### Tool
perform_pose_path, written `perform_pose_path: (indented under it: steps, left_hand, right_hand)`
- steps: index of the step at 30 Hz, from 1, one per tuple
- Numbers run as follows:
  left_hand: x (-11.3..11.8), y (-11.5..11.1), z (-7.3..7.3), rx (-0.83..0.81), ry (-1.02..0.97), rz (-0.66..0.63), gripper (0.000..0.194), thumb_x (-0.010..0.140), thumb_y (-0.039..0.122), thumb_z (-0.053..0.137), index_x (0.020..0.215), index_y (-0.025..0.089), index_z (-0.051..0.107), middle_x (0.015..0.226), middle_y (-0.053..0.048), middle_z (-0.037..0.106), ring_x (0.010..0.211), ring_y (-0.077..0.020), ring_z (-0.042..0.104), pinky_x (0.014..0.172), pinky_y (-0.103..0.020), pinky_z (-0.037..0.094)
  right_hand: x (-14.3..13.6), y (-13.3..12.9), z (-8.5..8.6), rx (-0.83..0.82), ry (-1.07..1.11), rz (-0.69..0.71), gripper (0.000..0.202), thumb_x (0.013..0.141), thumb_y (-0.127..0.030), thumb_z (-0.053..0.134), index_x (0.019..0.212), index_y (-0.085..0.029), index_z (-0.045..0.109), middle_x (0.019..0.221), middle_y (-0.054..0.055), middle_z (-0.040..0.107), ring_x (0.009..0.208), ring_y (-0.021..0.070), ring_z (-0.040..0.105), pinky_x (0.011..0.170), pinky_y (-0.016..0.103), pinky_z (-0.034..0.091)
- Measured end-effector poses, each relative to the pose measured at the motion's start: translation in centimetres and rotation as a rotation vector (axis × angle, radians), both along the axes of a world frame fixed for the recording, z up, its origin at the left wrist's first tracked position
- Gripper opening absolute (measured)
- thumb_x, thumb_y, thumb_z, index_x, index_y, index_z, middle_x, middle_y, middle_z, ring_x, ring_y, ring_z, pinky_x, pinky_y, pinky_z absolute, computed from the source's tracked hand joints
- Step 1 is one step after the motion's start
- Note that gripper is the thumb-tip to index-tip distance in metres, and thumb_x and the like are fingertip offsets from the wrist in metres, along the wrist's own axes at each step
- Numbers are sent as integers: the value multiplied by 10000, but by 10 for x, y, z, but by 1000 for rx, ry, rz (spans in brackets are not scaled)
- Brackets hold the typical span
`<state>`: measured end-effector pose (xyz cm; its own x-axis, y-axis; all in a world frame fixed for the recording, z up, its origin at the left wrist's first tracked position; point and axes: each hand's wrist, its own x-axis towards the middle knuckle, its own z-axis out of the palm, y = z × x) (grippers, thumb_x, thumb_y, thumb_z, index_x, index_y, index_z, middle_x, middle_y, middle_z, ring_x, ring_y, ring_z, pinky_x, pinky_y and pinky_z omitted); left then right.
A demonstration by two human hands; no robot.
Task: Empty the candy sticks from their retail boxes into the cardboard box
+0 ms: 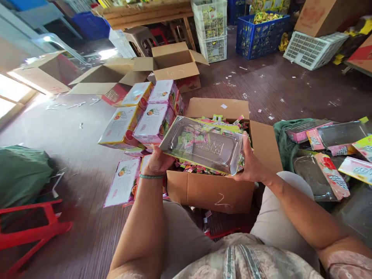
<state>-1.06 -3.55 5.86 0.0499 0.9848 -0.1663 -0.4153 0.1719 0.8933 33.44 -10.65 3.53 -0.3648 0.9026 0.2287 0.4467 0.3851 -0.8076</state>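
Note:
Between my two hands is a clear plastic package box (209, 149) with a yellow-green edge, tilted above an open cardboard carton (215, 192). My left hand (157, 161) grips its left end, and my right hand (250, 161) has its fingers closed around the right end. A few green and pink sachets show through the plastic at its left part; whether they lie inside or below it I cannot tell. The carton under it is full of small colourful wrapped sachets (192, 167). My left fingertips are partly hidden by the package.
Packed fruit-print boxes (154, 120) are stacked at the left of the carton. Several clear-lidded packages (314, 176) lie on green cloth at the right. Open cartons (177, 73), white crates (213, 48) and a blue crate (258, 38) stand behind. A red stool (43, 221) is at lower left.

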Motion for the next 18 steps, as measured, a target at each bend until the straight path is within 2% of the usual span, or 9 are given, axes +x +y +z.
perform_pose_path:
  steps: [3,5,7,9,10,12,14,16,18]
  left_hand:
    - [15,9,-3,-20,47,4,610,484,416,911,1054,243,778,892,-44,776,1005,-307,749,827,-372,636]
    - [24,15,-3,-37,61,52,449,499,362,860,915,210,786,839,-27,774,858,-252,746,732,-311,621]
    - [30,21,-4,-38,54,105,341,556,374,803,843,192,780,839,-34,787,823,-244,742,717,-307,619]
    - [34,26,-6,-31,44,118,323,599,384,762,854,186,786,870,-49,806,851,-268,753,745,-331,630]
    - [35,27,-7,-39,43,104,336,614,387,750,877,182,792,884,-56,812,851,-275,756,746,-338,633]
    - [38,27,-11,-84,40,51,372,636,398,745,921,166,802,888,-68,816,799,-263,753,710,-332,630]
    - [42,27,-14,-121,18,-1,379,655,411,744,939,167,798,867,-69,811,752,-253,743,690,-338,627]
    - [47,26,-17,-124,-6,-37,359,674,419,734,939,181,785,853,-63,802,772,-267,748,728,-372,635]
    - [53,25,-20,-125,1,-56,359,676,417,728,940,179,780,851,-71,798,830,-292,760,780,-403,641]
  right_hand:
    - [10,5,-3,21,-42,1,1629,618,-618,969,1729,-236,-161,1791,194,28,1672,429,16,1358,654,106]
    - [19,7,3,-27,-3,29,1512,636,-676,948,1756,-265,20,1789,166,127,1670,404,102,1360,628,143]
    - [30,5,13,-132,78,92,1150,768,-730,842,1707,-312,326,1763,112,278,1656,360,202,1357,595,187]
    - [40,1,21,-284,164,192,704,933,-727,670,1503,-314,645,1648,85,501,1598,331,358,1324,561,293]
    - [44,-1,24,-362,199,244,592,983,-708,607,1383,-294,744,1553,88,605,1544,322,448,1289,537,360]
    - [47,-4,28,-494,248,357,550,1001,-687,596,1256,-253,816,1360,103,735,1385,301,613,1196,481,474]
    - [44,-6,31,-564,293,446,568,979,-680,642,1310,-244,792,1291,103,766,1247,275,699,1135,449,524]
    - [34,-7,36,-542,312,446,584,979,-676,642,1394,-277,743,1333,84,750,1242,267,705,1148,453,521]
    - [23,-5,43,-449,260,370,574,971,-675,644,1430,-337,714,1416,48,707,1375,286,627,1216,479,470]
